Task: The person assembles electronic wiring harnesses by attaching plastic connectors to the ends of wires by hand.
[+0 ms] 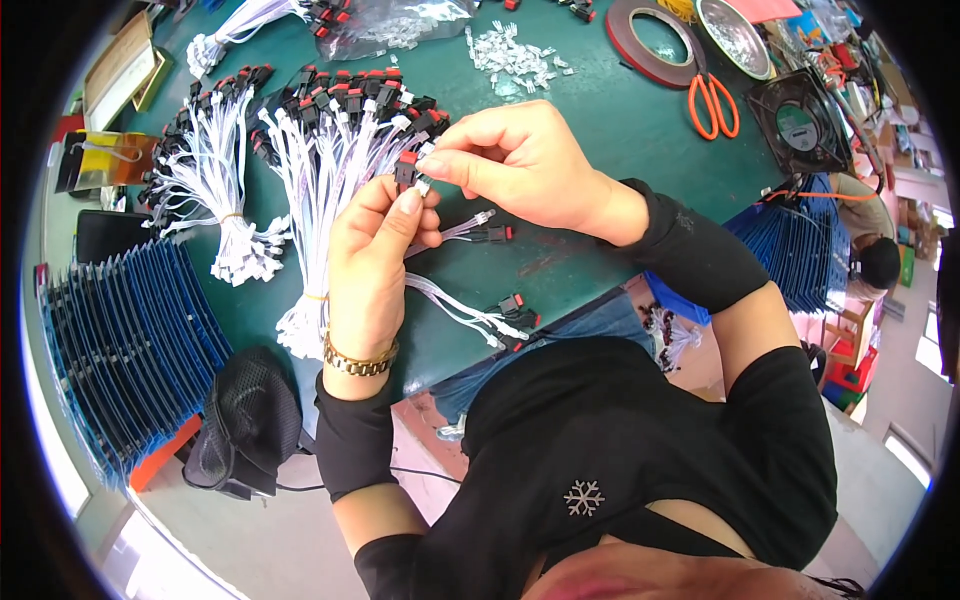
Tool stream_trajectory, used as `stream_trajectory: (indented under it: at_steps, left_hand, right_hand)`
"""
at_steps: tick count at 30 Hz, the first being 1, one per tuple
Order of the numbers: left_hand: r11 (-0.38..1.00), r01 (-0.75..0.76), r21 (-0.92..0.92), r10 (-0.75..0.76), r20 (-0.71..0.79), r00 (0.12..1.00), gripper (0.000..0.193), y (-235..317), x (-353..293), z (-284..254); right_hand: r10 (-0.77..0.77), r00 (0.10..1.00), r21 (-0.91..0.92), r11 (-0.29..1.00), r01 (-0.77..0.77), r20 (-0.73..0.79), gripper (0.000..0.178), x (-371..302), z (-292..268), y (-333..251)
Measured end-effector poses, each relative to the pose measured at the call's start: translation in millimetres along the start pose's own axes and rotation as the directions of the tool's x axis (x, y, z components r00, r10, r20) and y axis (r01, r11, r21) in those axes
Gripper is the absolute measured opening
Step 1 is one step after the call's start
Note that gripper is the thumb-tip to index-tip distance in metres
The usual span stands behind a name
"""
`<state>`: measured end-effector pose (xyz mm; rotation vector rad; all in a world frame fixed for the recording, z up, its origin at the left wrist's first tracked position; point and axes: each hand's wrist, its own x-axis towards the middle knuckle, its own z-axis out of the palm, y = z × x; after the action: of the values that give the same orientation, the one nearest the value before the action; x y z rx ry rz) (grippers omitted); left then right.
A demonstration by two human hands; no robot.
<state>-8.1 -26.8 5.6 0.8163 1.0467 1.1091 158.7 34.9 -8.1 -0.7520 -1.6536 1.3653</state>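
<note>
My left hand point(375, 235), with a gold bracelet at the wrist, is closed on a black-and-red cable connector point(405, 168), held upright between thumb and fingers. Close against it, my right hand point(525, 160) pinches a small white plastic piece point(426, 150), mostly covered by the fingertips. Under and behind my left hand lies a large bundle of white cables point(300, 190) with black-and-red connectors at the far end. Loose white cables point(465, 308) with similar connectors lie on the table to the right of my left wrist.
On the green table point(570, 260) are another cable bundle point(225, 190), a pile of small clear plastic pieces point(510, 58), a tape roll point(655, 75), orange-handled scissors point(713, 108) and a black fan point(800, 122). Blue stacked racks point(135, 350) stand at the left; a person point(870, 240) is at far right.
</note>
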Motion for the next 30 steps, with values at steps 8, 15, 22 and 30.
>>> stream_trajectory:
  at_steps: [8, 15, 22, 30]
  left_hand:
    - [1.0, -0.019, 0.019, 0.019, 0.009, 1.0, 0.014, -1.5, -1.6, 0.7]
    - [0.999, -0.016, 0.03, 0.016, -0.005, 1.0, 0.014, 0.2, -1.1, 3.1]
    - [0.988, -0.011, 0.154, 0.016, -0.03, 0.999, 0.014, -4.0, -0.6, 3.0]
    - [0.99, 0.039, 0.138, -0.037, -0.019, 0.999, 0.012, -7.0, 0.3, -3.7]
  right_hand:
    - [0.039, 0.999, 0.035, 0.999, -0.04, 0.011, 0.013, 0.7, -2.9, -2.6]
    - [-0.075, 0.997, -0.061, 0.995, 0.075, -0.005, 0.014, 1.6, -2.4, -0.2]
    - [-0.202, 0.975, -0.253, 0.943, 0.218, 0.087, 0.009, 2.6, -9.4, -3.2]
    - [-0.333, 0.939, -0.28, 0.896, 0.345, 0.091, 0.008, -0.1, -4.1, 7.2]
